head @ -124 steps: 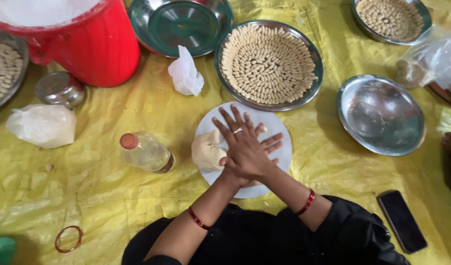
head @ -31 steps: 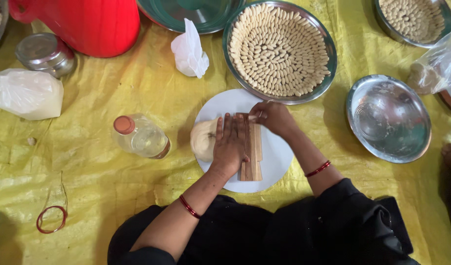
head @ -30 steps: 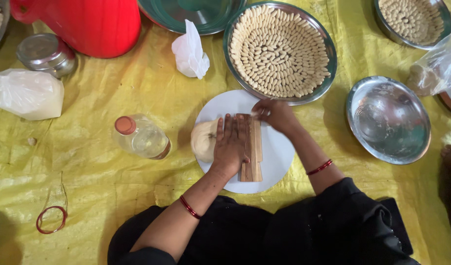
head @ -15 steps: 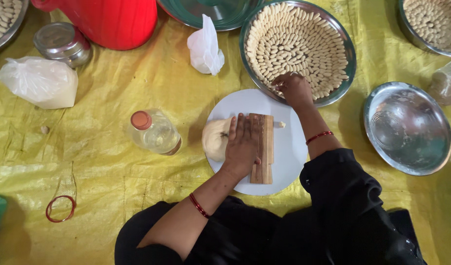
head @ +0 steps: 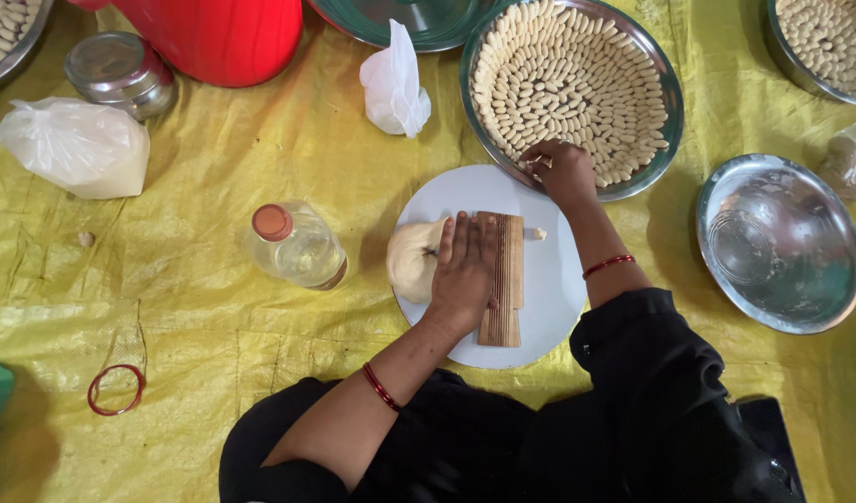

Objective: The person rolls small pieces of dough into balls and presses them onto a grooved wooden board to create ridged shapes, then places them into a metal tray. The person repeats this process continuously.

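One head-worn camera looks steeply down (near overhead) at the yellow sheet (head: 214, 307) close below.

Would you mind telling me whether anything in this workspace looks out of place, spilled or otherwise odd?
Little stands out. A small dough bit lies alone on the white board beside the ridged wooden board, and a red ring lies loose on the yellow sheet. Nothing looks spilled.

A yellow sheet (head: 214, 307) holds a white round plate (head: 549, 307), a ridged brown wooden board (head: 507, 279), pale cream dough (head: 411, 259), a red tub (head: 223, 37), silver metal bowls (head: 781, 244) and a clear bottle with an orange cap (head: 293, 244).
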